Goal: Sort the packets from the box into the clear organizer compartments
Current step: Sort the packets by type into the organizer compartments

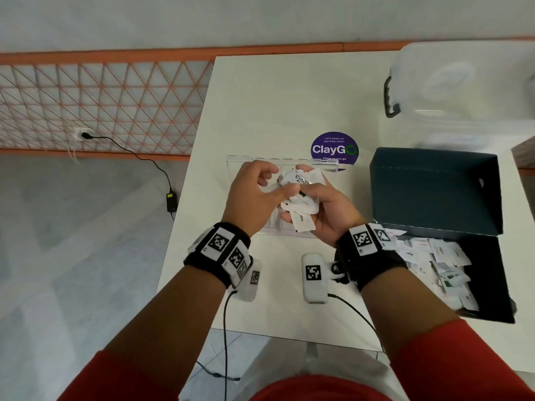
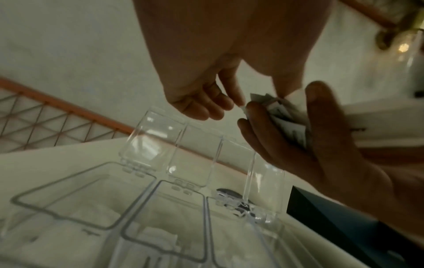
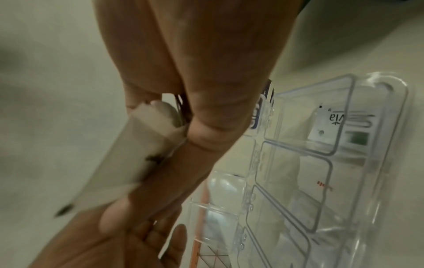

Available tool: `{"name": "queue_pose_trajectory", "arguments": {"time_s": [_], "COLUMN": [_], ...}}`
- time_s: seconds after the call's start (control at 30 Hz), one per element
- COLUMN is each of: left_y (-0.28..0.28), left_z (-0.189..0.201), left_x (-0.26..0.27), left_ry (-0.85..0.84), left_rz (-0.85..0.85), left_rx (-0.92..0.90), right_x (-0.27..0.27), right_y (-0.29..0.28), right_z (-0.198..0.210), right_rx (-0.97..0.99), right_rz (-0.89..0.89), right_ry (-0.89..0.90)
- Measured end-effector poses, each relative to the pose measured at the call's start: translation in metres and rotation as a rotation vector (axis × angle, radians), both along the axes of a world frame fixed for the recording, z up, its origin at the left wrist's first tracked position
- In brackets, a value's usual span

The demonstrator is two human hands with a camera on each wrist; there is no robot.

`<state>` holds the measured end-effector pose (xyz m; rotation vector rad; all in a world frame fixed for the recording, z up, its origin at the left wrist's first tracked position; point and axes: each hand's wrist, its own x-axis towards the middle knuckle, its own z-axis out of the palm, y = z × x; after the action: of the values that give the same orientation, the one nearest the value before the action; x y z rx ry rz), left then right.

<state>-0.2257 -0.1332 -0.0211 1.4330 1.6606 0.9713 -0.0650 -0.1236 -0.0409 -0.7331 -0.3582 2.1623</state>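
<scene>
Two hands meet above the clear organizer (image 1: 289, 231), which lies on the white table (image 1: 289, 105) with its compartment lids (image 2: 149, 143) standing open at the far edge. Furthest left, off the table, an orange lattice panel (image 1: 101, 105) runs along the wall, with a black cable (image 1: 144, 159) leading from a socket down to an adapter on the floor. The left hand (image 1: 254, 195) hovers over the organizer with its fingers curled; its thumb and forefinger reach to the bundle of white packets (image 1: 301, 195) and touch it, though whether they pinch one packet is unclear through the blur. The right hand (image 1: 327, 215) grips that bundle, fingers and thumb wrapped round several crumpled sachets, one showing printed letters. In the right wrist view a single printed packet (image 3: 337, 127) lies inside an end compartment of the organizer, and pale shapes show in the compartments beside it. Beyond the hands a purple round sticker (image 1: 334, 147) sits on the table. To the right stands the dark box (image 1: 434, 192), lid raised, its tray holding a heap of loose white packets (image 1: 434, 264). At the far right corner rests a translucent plastic storage bin (image 1: 463, 91) with a dark latch handle.
</scene>
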Motion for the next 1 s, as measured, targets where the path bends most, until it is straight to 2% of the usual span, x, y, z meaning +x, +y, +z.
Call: {"name": "queue_pose_trajectory", "arguments": {"time_s": [0.13,0.33,0.57,0.67,0.77,1.0], "left_y": [0.011,0.022,0.032,0.033,0.034,0.038], "left_z": [0.002,0.003,0.001,-0.006,-0.016,-0.030], "left_x": [-0.005,-0.012,-0.018,-0.008,0.009,0.046], "left_ry": [-0.129,-0.221,-0.305,-0.189,0.019,0.354], "left_rz": [-0.028,-0.082,0.061,-0.027,-0.149,-0.377], "left_rx": [-0.072,-0.168,-0.109,-0.157,-0.197,-0.209], "right_x": [-0.009,-0.009,0.025,0.048,0.065,0.072], "right_y": [-0.009,-0.014,-0.006,0.002,0.008,0.010], "right_z": [-0.003,-0.003,0.001,0.004,0.007,0.006], "right_rx": [0.077,0.078,0.115,0.127,0.145,0.172], "right_rz": [-0.021,-0.101,-0.134,-0.215,-0.256,-0.267], "right_ry": [-0.042,-0.092,-0.139,-0.104,-0.106,-0.087]}}
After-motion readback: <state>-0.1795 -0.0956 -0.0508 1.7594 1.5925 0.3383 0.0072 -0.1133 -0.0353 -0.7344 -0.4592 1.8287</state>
